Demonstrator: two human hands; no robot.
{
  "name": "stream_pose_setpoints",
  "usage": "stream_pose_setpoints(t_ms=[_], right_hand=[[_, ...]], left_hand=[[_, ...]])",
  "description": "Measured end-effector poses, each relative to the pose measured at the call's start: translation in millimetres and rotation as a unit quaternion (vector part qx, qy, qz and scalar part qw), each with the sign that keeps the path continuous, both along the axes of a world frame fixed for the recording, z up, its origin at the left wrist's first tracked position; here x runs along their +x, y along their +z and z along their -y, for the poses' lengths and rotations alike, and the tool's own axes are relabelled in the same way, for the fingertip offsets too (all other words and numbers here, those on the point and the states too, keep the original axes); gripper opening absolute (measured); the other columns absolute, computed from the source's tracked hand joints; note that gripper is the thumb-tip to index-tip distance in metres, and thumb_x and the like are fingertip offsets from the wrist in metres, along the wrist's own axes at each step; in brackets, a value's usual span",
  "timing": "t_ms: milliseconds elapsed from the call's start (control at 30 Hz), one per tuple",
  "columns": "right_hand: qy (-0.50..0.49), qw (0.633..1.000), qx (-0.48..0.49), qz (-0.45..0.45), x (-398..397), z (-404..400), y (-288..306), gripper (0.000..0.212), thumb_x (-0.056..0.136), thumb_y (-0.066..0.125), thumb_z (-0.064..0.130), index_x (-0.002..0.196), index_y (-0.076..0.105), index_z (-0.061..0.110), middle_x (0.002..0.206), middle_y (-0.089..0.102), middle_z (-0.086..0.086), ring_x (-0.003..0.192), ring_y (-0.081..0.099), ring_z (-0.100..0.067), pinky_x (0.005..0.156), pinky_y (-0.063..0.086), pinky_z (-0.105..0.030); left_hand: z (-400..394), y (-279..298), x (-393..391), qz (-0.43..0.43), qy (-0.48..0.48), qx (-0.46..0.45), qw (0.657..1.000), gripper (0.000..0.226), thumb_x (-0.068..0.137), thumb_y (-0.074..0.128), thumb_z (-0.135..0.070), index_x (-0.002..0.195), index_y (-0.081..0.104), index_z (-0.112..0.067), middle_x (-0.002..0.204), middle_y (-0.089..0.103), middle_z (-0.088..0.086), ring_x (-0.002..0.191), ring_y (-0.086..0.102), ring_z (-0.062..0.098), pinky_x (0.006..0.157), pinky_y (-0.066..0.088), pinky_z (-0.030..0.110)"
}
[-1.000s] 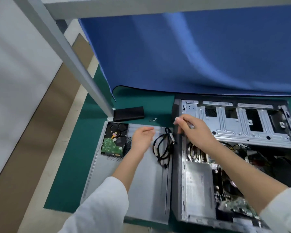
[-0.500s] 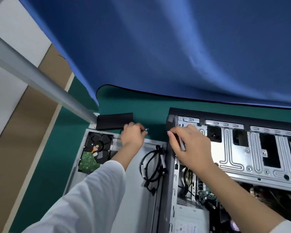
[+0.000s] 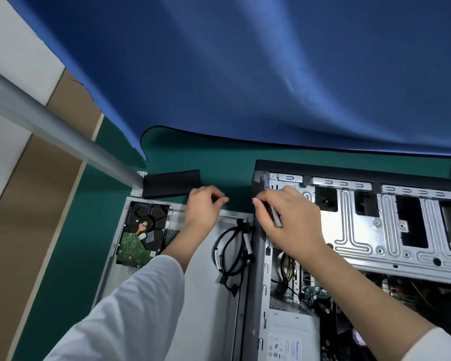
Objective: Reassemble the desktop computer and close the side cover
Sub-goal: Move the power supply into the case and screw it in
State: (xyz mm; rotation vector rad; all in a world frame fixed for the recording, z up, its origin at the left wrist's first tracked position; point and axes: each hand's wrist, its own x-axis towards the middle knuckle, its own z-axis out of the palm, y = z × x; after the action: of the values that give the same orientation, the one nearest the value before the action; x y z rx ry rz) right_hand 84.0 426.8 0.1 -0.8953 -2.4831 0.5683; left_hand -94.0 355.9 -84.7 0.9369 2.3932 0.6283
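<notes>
1. I see my left hand (image 3: 205,207) reaching past the far edge of the side cover (image 3: 193,295), over the green mat (image 3: 167,157). Its fingers are curled inward, thumb tip close to the fingertips. Whether something small is pinched there I cannot tell; the fingers hide the spot.

2. My right hand (image 3: 290,220) sits at the far left corner of the desktop computer case (image 3: 349,230). Its fingers are curled round a slim grey tool (image 3: 275,216), which runs slantwise under the fingers with its near end showing below the knuckles. The tool's tip is hidden by the fingers at the case corner.

3. The case lies on its side on the mat, open face up. The metal drive cage (image 3: 375,225) fills its far part; the power supply (image 3: 289,332) and wiring show in the near part.

4. The side cover lies flat on the mat, just beside the case on its left, their long edges close together. It is not fitted to the case.

5. On the cover's far left corner rests a hard drive (image 3: 141,235), circuit board facing up.

6. A coiled black cable (image 3: 232,254) lies on the cover near the case edge, between my two forearms.

7. A black rectangular piece (image 3: 171,183) lies on the mat beyond the cover, just left of my left hand.

8. A blue cloth (image 3: 245,74) hangs behind the mat.
</notes>
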Motion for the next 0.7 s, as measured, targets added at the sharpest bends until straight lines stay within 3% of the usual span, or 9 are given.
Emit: stream_pose_setpoints(t_ms=[100,233,367,433,533,600,700], right_hand=[[-0.027,0.997,-0.068,-0.005,1.7,1.9,4.4,0.029,0.09,0.04,0.048,0.088,0.066,0.035,0.06,0.042,0.025,0.068,0.044,0.0,0.051,0.031,-0.014],[-0.04,0.973,-0.225,-0.04,7.9,14.3,14.4,0.036,0.091,0.03,0.057,0.106,0.06,0.042,0.072,0.059,0.013,0.076,0.055,-0.002,0.066,0.046,-0.028],[-0.024,0.918,-0.37,-0.138,17.7,44.7,29.1,0.02,0.098,0.039,0.043,0.112,0.053,0.043,0.071,0.061,0.005,0.067,0.057,-0.016,0.064,0.046,-0.031],[-0.019,0.898,-0.409,-0.16,23.6,61.4,34.2,0.014,0.098,0.043,0.037,0.11,0.05,0.038,0.073,0.064,0.002,0.065,0.056,-0.022,0.061,0.046,-0.029],[0.007,0.881,-0.44,-0.172,35.1,90.6,37.3,0.006,0.099,0.046,0.026,0.104,0.045,0.028,0.074,0.068,-0.001,0.054,0.052,-0.01,0.056,0.04,-0.019],[0.028,0.88,-0.438,-0.18,43.4,108.6,38.7,0.005,0.099,0.046,0.018,0.1,0.044,0.022,0.075,0.069,-0.002,0.066,0.06,-0.01,0.064,0.041,-0.014],[0.04,0.871,-0.45,-0.194,55.9,133.6,45.5,0.003,0.097,0.048,0.02,0.097,0.045,0.02,0.075,0.07,-0.005,0.077,0.065,-0.013,0.074,0.044,-0.014]], left_hand=[[6.4,19.0,6.9,0.139,0.068,0.072,0.985,0.008,0.081,0.074,-0.024,0.082,0.068,-0.018,0.078,0.067,-0.007,0.076,0.061,0.008,0.07,0.048,0.015],[28.2,41.9,19.4,0.255,0.139,0.149,0.945,0.008,0.081,0.075,-0.023,0.084,0.069,-0.018,0.078,0.071,-0.006,0.071,0.063,0.001,0.067,0.048,0.011],[55.6,66.5,40.7,0.367,0.168,0.189,0.895,0.012,0.084,0.071,-0.023,0.093,0.067,-0.016,0.086,0.075,-0.005,0.068,0.063,0.001,0.065,0.049,0.014],[70.2,76.7,51.8,0.413,0.17,0.207,0.87,0.014,0.086,0.069,-0.021,0.098,0.066,-0.014,0.091,0.075,-0.002,0.071,0.063,0.004,0.07,0.052,0.017],[93.6,91.9,72.0,0.473,0.18,0.231,0.831,0.012,0.087,0.066,-0.017,0.097,0.067,-0.011,0.091,0.075,0.001,0.074,0.066,0.007,0.071,0.053,0.018],[107.3,100.3,85.6,0.501,0.191,0.25,0.806,0.008,0.088,0.065,-0.014,0.094,0.068,-0.01,0.085,0.074,0.002,0.073,0.065,0.009,0.07,0.054,0.02],[127.7,112.2,102.0,0.507,0.197,0.262,0.797,0.005,0.088,0.065,-0.012,0.09,0.069,-0.011,0.077,0.07,0.002,0.072,0.063,0.011,0.073,0.055,0.023]])
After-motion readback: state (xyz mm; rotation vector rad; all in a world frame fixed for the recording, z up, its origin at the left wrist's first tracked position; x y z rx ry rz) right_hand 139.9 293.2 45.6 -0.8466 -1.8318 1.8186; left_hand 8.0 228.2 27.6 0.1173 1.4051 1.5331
